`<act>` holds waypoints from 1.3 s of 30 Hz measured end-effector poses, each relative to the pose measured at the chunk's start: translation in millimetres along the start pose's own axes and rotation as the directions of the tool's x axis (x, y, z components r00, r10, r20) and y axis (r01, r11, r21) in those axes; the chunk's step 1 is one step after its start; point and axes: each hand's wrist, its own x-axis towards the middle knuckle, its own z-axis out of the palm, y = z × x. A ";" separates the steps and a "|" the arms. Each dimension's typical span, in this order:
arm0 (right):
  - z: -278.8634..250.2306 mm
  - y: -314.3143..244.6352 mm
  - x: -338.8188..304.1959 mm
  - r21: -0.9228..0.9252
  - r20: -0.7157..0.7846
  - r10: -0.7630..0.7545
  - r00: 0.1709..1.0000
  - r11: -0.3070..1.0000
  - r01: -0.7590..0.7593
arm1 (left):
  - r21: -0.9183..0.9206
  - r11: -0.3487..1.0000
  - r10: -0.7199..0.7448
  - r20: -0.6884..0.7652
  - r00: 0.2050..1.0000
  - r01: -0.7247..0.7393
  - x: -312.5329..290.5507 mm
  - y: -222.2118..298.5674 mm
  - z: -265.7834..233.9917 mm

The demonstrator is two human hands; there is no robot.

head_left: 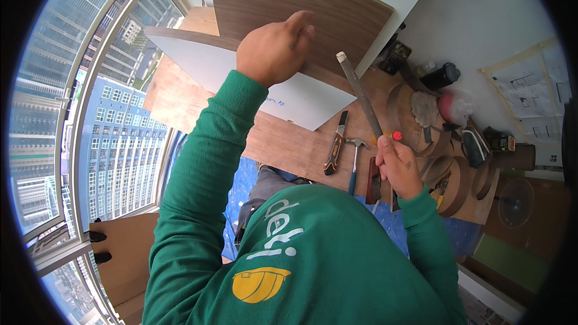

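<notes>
My left hand point(274, 53) is closed, its fingers curled in front of a wood-grain board point(289, 1) with a curved edge. What lies inside those fingers, if anything, is hidden. Just below it a second board point(241, 75), white-faced with a dark edge and a blue handwritten mark, rests on the wooden worktop. In my right hand point(398, 167) is a long, narrow, grey-brown file-like rod point(361, 93) with a pale tip, slanting up to the left. A yellow and red part point(396, 136) shows beside my thumb. Below it lie a utility knife point(335, 147) and a hammer point(355, 165).
Curled strips of brown edging point(454, 180) lie on the right of the worktop point(280, 144), among tools and a black bottle-like object point(442, 76). Tall windows point(120, 114) line the left. Blue sheeting point(394, 229) covers the floor, and drawings point(530, 96) hang on the right wall.
</notes>
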 end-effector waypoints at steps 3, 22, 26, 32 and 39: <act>7.8 -16.3 28.1 -0.077 0.028 -0.079 0.996 0.994 0.081 | -0.087 0.996 -0.020 -0.058 0.998 0.015 -1.5 0.1 -0.7; 4.4 -37.5 41.3 -0.205 0.063 -0.121 0.991 0.970 0.131 | -0.176 0.984 -0.006 -0.225 0.974 -0.035 -4.8 2.5 4.6; -6.6 -37.1 25.4 -0.134 0.073 -0.051 0.996 0.989 0.060 | -0.156 0.987 -0.056 -0.166 0.984 0.030 -7.4 1.6 1.0; -8.9 -28.8 -3.8 -0.255 0.093 -0.012 0.996 0.966 0.035 | -0.164 0.986 -0.037 -0.214 0.976 0.001 -14.7 3.6 1.0; 5.1 -49.8 45.2 -0.124 0.084 -0.126 0.988 0.983 0.136 | -0.137 0.991 -0.028 -0.211 0.977 -0.002 -17.3 6.2 -0.4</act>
